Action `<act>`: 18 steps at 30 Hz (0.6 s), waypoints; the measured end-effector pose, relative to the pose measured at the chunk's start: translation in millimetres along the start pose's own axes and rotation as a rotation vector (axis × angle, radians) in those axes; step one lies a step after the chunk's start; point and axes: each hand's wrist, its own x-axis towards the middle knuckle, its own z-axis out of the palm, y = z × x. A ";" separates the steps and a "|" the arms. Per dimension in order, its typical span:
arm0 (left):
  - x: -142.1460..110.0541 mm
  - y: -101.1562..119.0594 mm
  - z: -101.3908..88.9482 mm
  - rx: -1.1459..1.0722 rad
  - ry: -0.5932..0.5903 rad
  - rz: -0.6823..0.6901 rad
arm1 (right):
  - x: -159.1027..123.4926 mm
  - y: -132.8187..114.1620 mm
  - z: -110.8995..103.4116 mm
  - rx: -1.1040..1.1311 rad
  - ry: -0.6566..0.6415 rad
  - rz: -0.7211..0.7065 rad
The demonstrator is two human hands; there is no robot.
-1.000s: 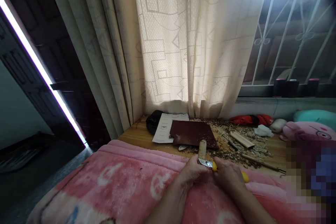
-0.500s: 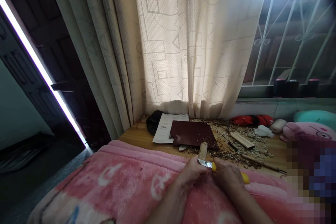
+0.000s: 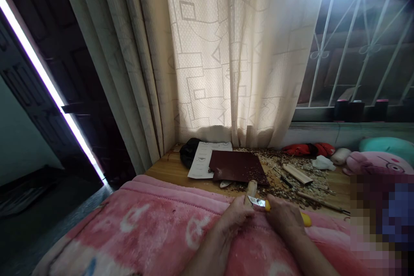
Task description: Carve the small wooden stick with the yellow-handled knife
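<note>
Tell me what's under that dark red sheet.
The dark red sheet overlaps printed white paper at left and wood shavings at right; a pale object pokes out below. What lies beneath its middle is hidden.

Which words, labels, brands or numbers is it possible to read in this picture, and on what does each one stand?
No text can be read.
White printed sheet on the wooden table: small marks, too small to read.
Knife blade: no readable marking.
</note>
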 end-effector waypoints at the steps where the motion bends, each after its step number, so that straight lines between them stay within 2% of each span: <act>1: -1.1 0.3 -0.1 0.010 0.005 -0.014 | -0.1 0.8 -0.4 0.000 -0.002 0.007; 8: -1.7 -1.4 -0.9 -0.036 -0.003 0.036 | -2.4 -0.6 -5.8 -0.003 0.037 -0.025; 14: 5.3 -5.5 -0.6 -0.099 -0.029 0.095 | -4.7 -2.6 -2.3 0.029 0.056 -0.108; 18: 6.5 -5.0 0.7 -0.103 -0.013 0.088 | -4.6 -4.3 -0.2 0.038 0.042 -0.104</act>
